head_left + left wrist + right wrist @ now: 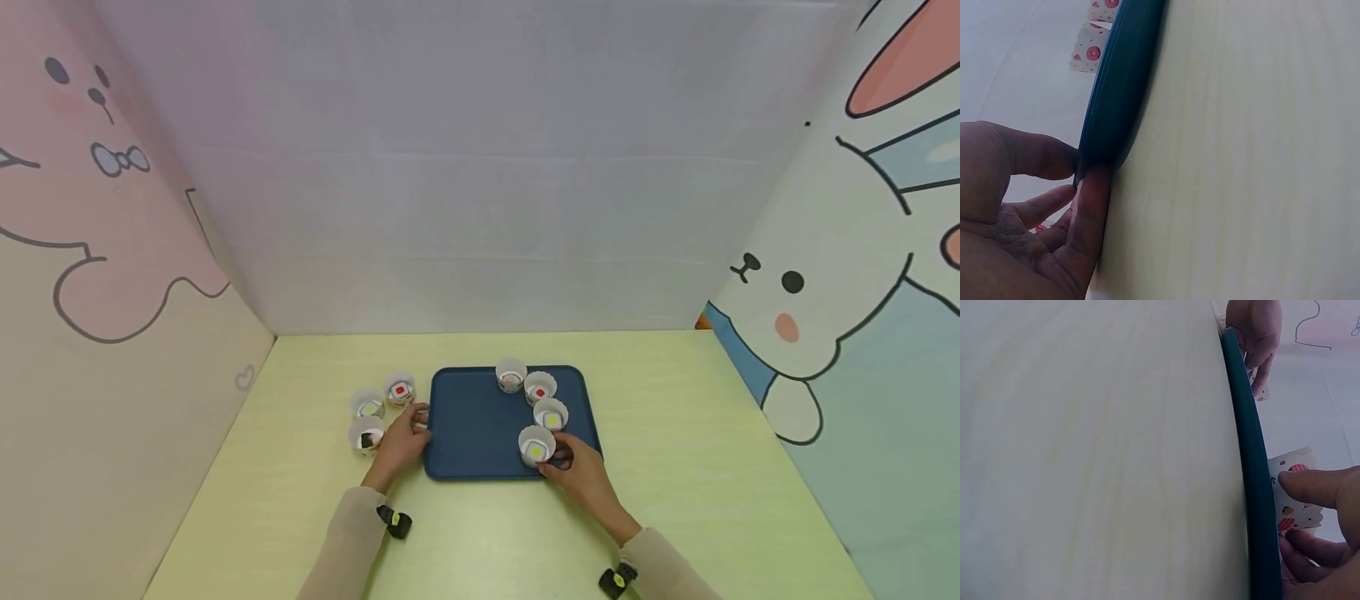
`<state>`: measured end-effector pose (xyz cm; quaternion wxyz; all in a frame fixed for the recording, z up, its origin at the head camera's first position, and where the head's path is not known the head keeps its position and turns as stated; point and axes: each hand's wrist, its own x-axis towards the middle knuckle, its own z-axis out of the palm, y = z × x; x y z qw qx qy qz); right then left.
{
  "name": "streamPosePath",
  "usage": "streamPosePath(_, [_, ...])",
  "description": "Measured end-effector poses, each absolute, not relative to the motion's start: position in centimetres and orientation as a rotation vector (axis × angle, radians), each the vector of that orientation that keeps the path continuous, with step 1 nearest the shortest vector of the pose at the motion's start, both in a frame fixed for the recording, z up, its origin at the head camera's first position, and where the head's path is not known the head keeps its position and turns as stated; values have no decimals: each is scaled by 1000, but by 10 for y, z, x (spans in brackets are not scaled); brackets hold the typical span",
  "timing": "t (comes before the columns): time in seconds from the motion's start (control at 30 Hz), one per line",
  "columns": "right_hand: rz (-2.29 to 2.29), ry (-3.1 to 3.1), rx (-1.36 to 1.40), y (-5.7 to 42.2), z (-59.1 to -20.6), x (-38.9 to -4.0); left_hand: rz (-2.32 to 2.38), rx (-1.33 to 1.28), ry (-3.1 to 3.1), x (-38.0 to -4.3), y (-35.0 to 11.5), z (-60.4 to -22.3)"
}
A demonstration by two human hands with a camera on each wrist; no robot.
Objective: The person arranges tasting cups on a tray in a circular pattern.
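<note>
A dark blue tray [472, 425] lies on the table, its left rim pinched between the thumb and a finger of my left hand [403, 442]. In the left wrist view the thumb is above the rim and a finger below it. My right hand [587, 479] grips a white paper baking cup [537, 446] at the tray's front right, thumb on one side and fingers on the other. Inside that cup is a small white piece with a yellow-green mark. The right wrist view shows printed fruit-like pictures on the cup's wall [1285, 509].
Behind the held cup on the tray stand a cup with a yellow mark [551, 414], one with a red mark [540, 388] and another cup [512, 375]. Left of the tray, near my left hand, are three more cups: back [400, 389], middle [367, 404], front [367, 435].
</note>
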<state>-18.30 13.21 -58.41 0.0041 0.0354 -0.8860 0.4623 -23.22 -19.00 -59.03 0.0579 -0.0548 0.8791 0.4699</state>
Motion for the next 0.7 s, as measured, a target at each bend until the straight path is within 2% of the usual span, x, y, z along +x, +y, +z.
streamPosePath(0.27, [1498, -2808, 42, 138, -572, -185, 1439, -165, 2654, -232, -189, -589])
streamPosePath(0.7, [1447, -2799, 101, 156, -535, -193, 1447, -153, 2661, -233, -190, -590])
